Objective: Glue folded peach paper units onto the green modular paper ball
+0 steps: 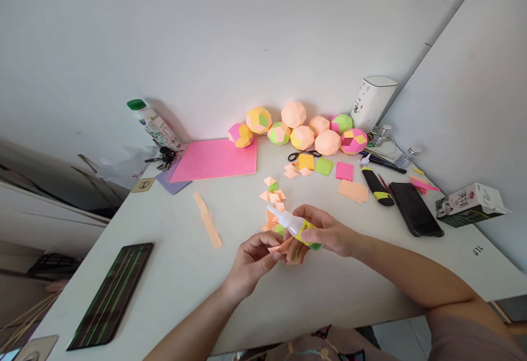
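In my right hand [325, 229] is a small white glue bottle [293, 223] with a yellow-green label, its nozzle pointing up and to the left. My left hand [255, 259] pinches a folded peach paper piece [280, 248], and fingertips of the right hand touch it too. Just beyond my hands lie several small folded paper pieces [274, 196], peach with some green, partly hidden by the bottle and fingers. Farther back, several faceted paper balls [302, 137] in peach, yellow, pink and green stand against the wall.
A pink pad [218, 161], a peach strip [207, 221] and a dark tablet-like panel [113, 295] lie to the left. Sticky notes [324, 166], scissors [304, 154], a box cutter [376, 185], a phone [415, 208] and a carton [471, 204] are toward the right.
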The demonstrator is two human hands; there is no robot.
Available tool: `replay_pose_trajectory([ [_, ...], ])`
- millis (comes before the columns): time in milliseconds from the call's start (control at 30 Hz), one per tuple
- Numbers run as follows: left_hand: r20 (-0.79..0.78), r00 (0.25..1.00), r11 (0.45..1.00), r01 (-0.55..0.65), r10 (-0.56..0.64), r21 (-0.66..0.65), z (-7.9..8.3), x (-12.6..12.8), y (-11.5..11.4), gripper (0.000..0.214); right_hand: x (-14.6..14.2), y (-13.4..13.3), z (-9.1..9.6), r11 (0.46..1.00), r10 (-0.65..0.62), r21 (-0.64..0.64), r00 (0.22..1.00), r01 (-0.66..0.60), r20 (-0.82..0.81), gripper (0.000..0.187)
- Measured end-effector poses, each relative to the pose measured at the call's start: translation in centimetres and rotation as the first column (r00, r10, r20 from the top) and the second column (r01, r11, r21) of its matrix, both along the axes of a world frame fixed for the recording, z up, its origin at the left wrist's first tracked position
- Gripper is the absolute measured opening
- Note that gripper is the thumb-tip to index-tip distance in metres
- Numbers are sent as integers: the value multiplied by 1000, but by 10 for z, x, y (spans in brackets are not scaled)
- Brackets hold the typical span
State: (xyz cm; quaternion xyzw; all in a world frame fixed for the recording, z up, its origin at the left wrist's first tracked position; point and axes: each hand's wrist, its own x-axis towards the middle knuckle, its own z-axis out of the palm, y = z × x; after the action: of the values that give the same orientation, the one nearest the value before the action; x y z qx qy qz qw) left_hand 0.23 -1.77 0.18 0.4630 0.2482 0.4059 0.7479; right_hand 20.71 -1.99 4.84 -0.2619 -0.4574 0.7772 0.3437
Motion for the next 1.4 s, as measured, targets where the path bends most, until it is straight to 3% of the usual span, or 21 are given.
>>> replay_pose_trajectory([
  [167,-90,995,999,-51,52,8,-1,0,1,5,-1,-1,-2,1000,-13,8,1000,13,3,31],
  [433,-59,995,997,-80,80,-4,2,-1,2,9,-1,0,0,994,-78,71,997,78,0,27],
  [667,97,995,988,21,-6,-156,7,-2,3,16,0,0,0,991,-104,88,994,105,-17,27],
  [800,89,996,982,38,-22,-185,8,-2,3,17,0,-1,1,992,-87,84,996,90,-32,28],
  [1000,-71,995,998,64,-66,-26,5,-2,0,10,-1,-3,4,992,-57,113,998,59,-22,29],
  [1133,-86,994,990,72,-62,125,4,-3,-1,15,-2,-4,5,992,-24,124,1000,21,17,29],
  [1267,-149,989,974,22,12,226,2,-4,1,17,3,-4,6,977,-123,189,981,94,148,31],
  [1400,-130,991,977,-13,41,212,2,-5,2,19,10,-4,14,902,-285,399,923,168,257,37],
])
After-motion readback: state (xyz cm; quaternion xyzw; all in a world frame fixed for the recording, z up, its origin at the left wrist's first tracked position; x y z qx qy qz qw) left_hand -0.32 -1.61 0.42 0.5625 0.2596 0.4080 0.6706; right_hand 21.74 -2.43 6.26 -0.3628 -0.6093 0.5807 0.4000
